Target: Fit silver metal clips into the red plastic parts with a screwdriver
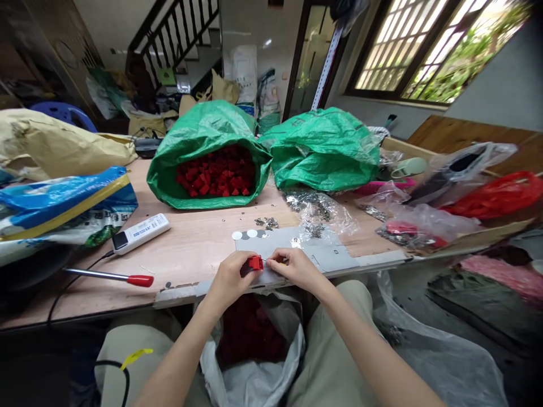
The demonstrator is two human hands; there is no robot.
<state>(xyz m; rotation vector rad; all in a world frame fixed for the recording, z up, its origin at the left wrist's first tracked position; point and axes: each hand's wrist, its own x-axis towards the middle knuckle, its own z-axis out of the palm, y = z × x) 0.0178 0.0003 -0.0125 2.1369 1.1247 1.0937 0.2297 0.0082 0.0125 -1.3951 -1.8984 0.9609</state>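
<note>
My left hand [232,278] is closed on a small red plastic block [255,262], pinched between thumb and fingers just above the table's front edge. Close by on the right, my right hand [294,268] pinches a thin tool [265,260] whose dark, narrow tip points at the block's right side. A bit of yellow shows at its grip, but its exact kind is unclear. Below both hands, an open whitish sack [271,376] between my knees holds many red pieces [252,333]. Beneath and behind the hands lies a grey sheet [326,249] with small metal parts [268,223] beyond it.
A green sack [203,121] full of red blocks lies open at the back, beside another green sack [326,150]. Clear bags of metal parts [322,209] sit to the right. At left are a white device [142,233] and a red-handled rod [139,280].
</note>
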